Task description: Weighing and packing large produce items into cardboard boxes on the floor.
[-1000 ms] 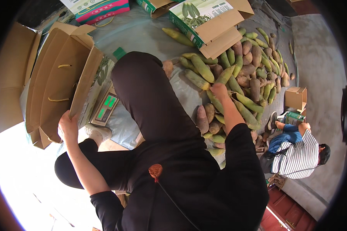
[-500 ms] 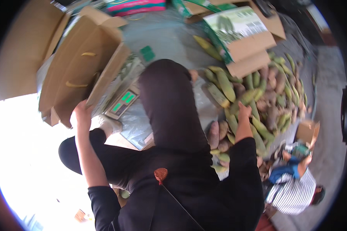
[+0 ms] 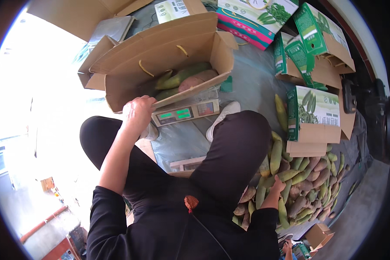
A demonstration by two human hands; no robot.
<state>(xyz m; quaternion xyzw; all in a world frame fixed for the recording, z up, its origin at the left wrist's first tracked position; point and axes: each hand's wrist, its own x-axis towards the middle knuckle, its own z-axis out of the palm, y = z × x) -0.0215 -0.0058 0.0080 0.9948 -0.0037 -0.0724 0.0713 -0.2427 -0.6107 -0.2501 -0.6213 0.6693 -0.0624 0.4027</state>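
My left hand [image 3: 138,112] is closed over the near edge of an open cardboard box [image 3: 130,84], at its left corner. Inside the box lie several long green radishes [image 3: 184,76] and a reddish-brown root [image 3: 198,80]. The box rests on a digital scale [image 3: 186,113] with lit green digits. At the lower right, my right hand [image 3: 276,187] has its fingers closed at a long green radish [image 3: 287,175] on the heap's near left side. Part of that radish is behind my fingers. My bent knees lie between the scale and the heap.
The heap of green radishes and reddish-brown roots [image 3: 320,177] spreads to the right. A green-and-white printed carton [image 3: 316,104] stands against it, with more cartons [image 3: 318,37] behind. A pink-and-teal box [image 3: 247,28] sits at the back. Another person's arm [image 3: 287,249] shows at the bottom right.
The view has turned left, so the box's inside and the whole scale display now show. My left hand still grips the box edge; my right hand is still at the radish heap.
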